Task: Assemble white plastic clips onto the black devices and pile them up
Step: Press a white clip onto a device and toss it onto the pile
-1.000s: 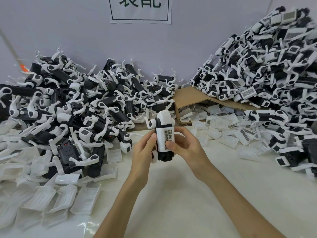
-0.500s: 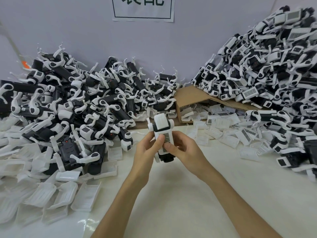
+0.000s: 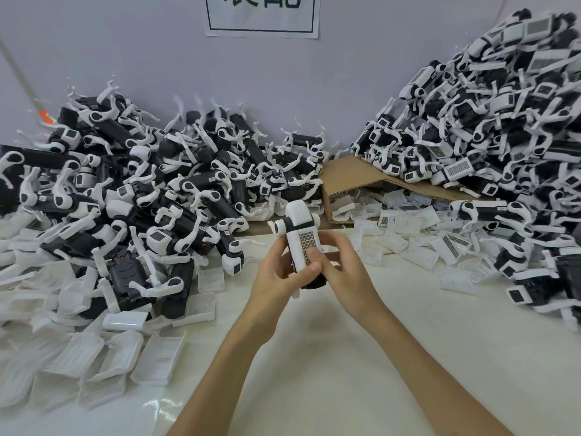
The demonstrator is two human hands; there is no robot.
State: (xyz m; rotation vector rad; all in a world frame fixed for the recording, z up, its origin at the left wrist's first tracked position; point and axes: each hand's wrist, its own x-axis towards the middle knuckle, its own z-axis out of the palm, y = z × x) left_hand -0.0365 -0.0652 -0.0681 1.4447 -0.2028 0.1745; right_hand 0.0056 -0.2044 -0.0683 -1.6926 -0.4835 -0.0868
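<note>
A black device [image 3: 300, 229] with a white plastic clip [image 3: 304, 247] on its front stands upright above the white table [image 3: 314, 357], held between both hands. My left hand [image 3: 276, 278] grips its left side with the thumb on the clip's grille. My right hand [image 3: 345, 272] grips the right side, its thumb pressing the clip's lower part. The device's bottom end is hidden behind my fingers.
A heap of black devices with white arms [image 3: 141, 196] fills the left. A taller heap [image 3: 490, 127] rises on the right. Loose white clips [image 3: 103, 360] lie front left and clips [image 3: 418, 234] spill from a tipped cardboard box [image 3: 349, 174] behind the hands.
The device has tilted a little to the left and both thumbs have slid down over the clip's grille. The hands have closed in tighter around it.
</note>
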